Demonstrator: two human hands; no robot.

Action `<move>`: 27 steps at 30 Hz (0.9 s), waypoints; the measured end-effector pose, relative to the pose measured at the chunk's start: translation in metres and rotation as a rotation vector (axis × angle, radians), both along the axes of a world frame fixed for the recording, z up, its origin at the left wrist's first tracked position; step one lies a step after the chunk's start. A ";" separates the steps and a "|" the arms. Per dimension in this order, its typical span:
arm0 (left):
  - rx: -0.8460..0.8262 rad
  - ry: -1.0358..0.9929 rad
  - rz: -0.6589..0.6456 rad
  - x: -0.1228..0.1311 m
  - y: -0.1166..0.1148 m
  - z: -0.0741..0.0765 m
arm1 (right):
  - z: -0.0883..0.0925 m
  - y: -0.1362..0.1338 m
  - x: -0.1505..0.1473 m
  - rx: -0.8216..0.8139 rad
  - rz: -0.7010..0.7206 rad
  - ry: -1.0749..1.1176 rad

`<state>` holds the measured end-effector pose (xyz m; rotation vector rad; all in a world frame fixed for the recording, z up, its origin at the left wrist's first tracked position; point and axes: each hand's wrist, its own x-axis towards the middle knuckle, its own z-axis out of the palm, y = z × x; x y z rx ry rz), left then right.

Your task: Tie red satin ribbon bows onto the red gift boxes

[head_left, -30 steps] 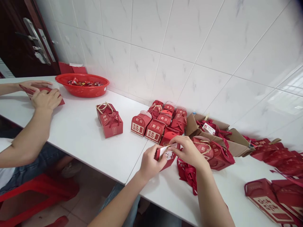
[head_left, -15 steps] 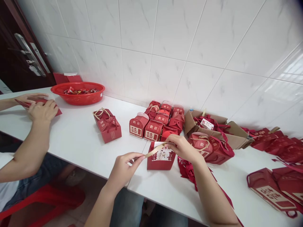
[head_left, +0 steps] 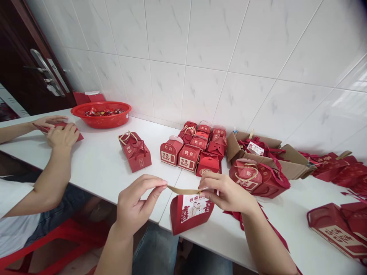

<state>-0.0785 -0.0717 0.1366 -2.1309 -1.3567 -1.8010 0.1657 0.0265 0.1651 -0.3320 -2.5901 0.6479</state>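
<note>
A gold ribbon (head_left: 183,190) is stretched between my two hands. My left hand (head_left: 137,204) pinches its left end between thumb and fingertips. The other end, at the top of a red box (head_left: 190,221), is pinched in my right hand (head_left: 226,191). The box carries a white label with a picture and red characters; it is tilted near the table's front edge, below the ribbon. My right fingers partly hide its top.
Several small red boxes (head_left: 187,157) stand behind my hands. A single corded box (head_left: 136,152) is left of them. A cardboard carton (head_left: 271,143) and more red boxes lie right. At left, a person's hands (head_left: 61,133) hold red card near a red basin (head_left: 104,121).
My left hand has moved left and up, and the ribbon is now nearly level. The labelled box has shifted nearer the front edge and tilted. The whole view has shifted slightly.
</note>
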 end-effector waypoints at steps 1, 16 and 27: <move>0.008 -0.019 -0.039 0.000 -0.002 0.001 | 0.000 -0.001 0.000 0.002 0.015 -0.007; -0.389 -0.235 -0.430 0.016 -0.005 -0.003 | 0.004 -0.013 0.004 0.049 0.162 0.082; -0.399 -0.129 -0.281 0.037 0.015 -0.001 | 0.004 -0.013 0.004 0.052 0.141 0.029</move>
